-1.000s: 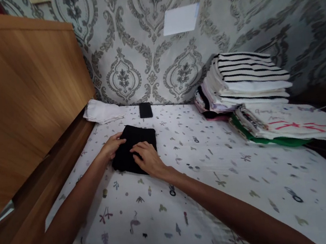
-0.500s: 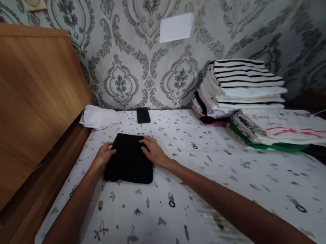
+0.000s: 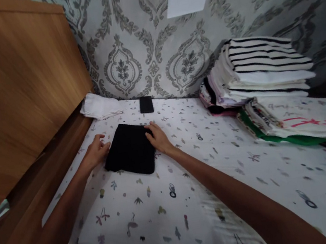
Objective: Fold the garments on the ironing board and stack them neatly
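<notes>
A folded black cloth (image 3: 130, 149) lies flat on the white patterned sheet (image 3: 156, 224). My left hand (image 3: 96, 150) is just beside its left edge, fingers apart and slightly curled, with nothing in it. On the cloth's upper right corner rest the fingertips of my right hand (image 3: 158, 137), its fingers apart and not closed on the fabric. Beyond the cloth, near the wall, lies a small dark flat object (image 3: 146, 104).
A folded white cloth (image 3: 102, 106) lies at the back left, beside the wooden panel (image 3: 22, 75). On the right stand a tall stack of folded clothes (image 3: 265, 57) and a lower pile (image 3: 310, 117). The patterned wall (image 3: 148, 40) closes off the back.
My left hand has come off the black cloth's left edge and moved slightly left. My right hand stays at the upper right corner. The view has shifted, with the stacks appearing larger.
</notes>
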`<state>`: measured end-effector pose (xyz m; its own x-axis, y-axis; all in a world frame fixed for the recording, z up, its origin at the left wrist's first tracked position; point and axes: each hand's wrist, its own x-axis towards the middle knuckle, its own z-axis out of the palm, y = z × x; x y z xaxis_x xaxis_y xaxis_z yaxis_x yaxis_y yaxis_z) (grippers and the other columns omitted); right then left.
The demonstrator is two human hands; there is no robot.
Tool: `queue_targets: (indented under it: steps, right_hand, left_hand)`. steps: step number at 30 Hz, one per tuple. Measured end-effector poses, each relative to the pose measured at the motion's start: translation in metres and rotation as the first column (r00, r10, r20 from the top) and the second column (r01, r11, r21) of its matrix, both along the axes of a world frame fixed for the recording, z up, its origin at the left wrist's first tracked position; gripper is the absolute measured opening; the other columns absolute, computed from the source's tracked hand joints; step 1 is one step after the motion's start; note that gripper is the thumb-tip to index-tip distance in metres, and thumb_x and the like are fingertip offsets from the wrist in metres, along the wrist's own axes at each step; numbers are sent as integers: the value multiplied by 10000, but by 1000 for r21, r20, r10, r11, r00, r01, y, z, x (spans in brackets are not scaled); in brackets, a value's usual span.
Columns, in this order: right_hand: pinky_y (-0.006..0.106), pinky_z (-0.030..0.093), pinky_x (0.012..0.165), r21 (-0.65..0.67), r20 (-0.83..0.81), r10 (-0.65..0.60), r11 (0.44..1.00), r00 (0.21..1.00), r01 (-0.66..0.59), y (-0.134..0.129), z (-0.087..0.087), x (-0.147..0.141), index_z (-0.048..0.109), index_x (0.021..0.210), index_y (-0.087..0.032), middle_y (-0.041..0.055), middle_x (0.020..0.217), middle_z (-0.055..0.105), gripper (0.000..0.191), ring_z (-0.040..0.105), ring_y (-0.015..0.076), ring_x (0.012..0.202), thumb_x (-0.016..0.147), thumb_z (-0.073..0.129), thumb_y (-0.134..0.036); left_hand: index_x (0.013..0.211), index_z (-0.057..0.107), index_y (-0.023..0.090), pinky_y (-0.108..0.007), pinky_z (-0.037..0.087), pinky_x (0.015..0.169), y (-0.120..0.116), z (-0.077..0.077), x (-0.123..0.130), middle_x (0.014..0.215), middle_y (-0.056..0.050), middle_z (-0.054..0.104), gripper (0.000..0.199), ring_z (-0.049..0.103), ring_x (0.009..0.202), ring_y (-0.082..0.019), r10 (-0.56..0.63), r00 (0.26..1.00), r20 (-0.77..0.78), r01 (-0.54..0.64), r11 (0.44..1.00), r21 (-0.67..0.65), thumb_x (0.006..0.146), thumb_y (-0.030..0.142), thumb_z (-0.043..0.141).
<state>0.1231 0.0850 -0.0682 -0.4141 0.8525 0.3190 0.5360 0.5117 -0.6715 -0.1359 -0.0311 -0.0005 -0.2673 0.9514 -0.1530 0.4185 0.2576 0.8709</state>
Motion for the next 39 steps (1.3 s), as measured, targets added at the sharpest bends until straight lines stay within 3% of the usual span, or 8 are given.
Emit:
queue_targets:
  steps: [8, 11, 14, 20, 25, 31, 35, 39]
  right_hand:
    - [488, 291, 1196, -118, 73, -51, 991, 996, 59, -21, 12, -6, 447, 1453, -88, 220, 1580, 340, 573, 274, 315, 1499, 947, 458, -356]
    - [467, 288, 1202, -136, 114, -50, 989, 992, 65, -21, 22, -9, 435, 1455, -70, 221, 1600, 307, 549, 273, 293, 1502, 951, 438, -287]
    - [514, 259, 1204, -61, 170, -91, 993, 981, 102, -36, 37, -14, 467, 1431, -79, 219, 1595, 323, 501, 272, 298, 1501, 961, 420, -247]
    - [554, 235, 1203, 66, 292, 179, 976, 940, -206, -110, 50, -23, 604, 1317, -108, 223, 1454, 523, 434, 386, 324, 1434, 952, 548, -336]
    - [559, 170, 1231, 22, 254, 317, 943, 914, -333, -135, 34, -19, 443, 1497, -185, 156, 1599, 359, 594, 238, 293, 1517, 959, 577, -399]
    - [548, 158, 1235, 2, 204, 394, 915, 896, -403, -134, 38, -11, 466, 1480, -194, 142, 1597, 371, 559, 234, 278, 1519, 981, 539, -436]
    - [550, 292, 1180, -55, 106, 119, 992, 987, -114, -134, 44, 6, 489, 1443, -152, 192, 1564, 397, 509, 332, 312, 1461, 981, 507, -365]
    - [579, 353, 1105, -204, 187, -148, 961, 971, 186, -127, 52, 19, 463, 1433, -127, 218, 1383, 545, 615, 476, 365, 1304, 902, 605, -404]
  left_hand:
    - [1195, 457, 237, -280, 489, 512, -41, 2, 5, 722, 46, 577, 404, 585, 528, -162, -154, 968, -200, 124, 980, -153, 825, 361, 563]
    - [1229, 518, 231, -360, 541, 713, -35, 17, 22, 934, -58, 692, 367, 683, 830, -248, -172, 759, -629, 146, 985, -93, 883, 352, 525]
    - [1304, 544, 198, -418, 499, 956, -6, 25, 49, 1253, -135, 670, 392, 625, 1160, -282, -190, 620, -761, 319, 947, 23, 964, 342, 413]
    - [1439, 497, 212, -388, 219, 1221, 76, 0, 80, 1556, -83, 463, 500, 315, 1495, -213, -567, 599, -566, 691, 722, 8, 989, 387, 369]
    - [1420, 518, 243, -515, 43, 1230, 109, -21, 83, 1601, -97, 380, 515, 222, 1532, -257, -548, 641, -538, 630, 776, -40, 951, 454, 489]
    - [1226, 651, 239, -468, 149, 1229, 132, -21, 88, 1518, -87, 511, 378, 341, 1482, -262, -451, 758, -471, 546, 834, 79, 939, 436, 504]
    - [1055, 708, 240, -399, 319, 1164, 128, -12, 67, 1283, -100, 675, 372, 546, 1271, -288, -453, 815, -362, 535, 828, 169, 826, 518, 615]
    - [903, 732, 239, -401, 411, 1080, 124, 1, 36, 1035, -88, 713, 433, 619, 1091, -319, -439, 788, -431, 522, 848, 92, 620, 566, 748]
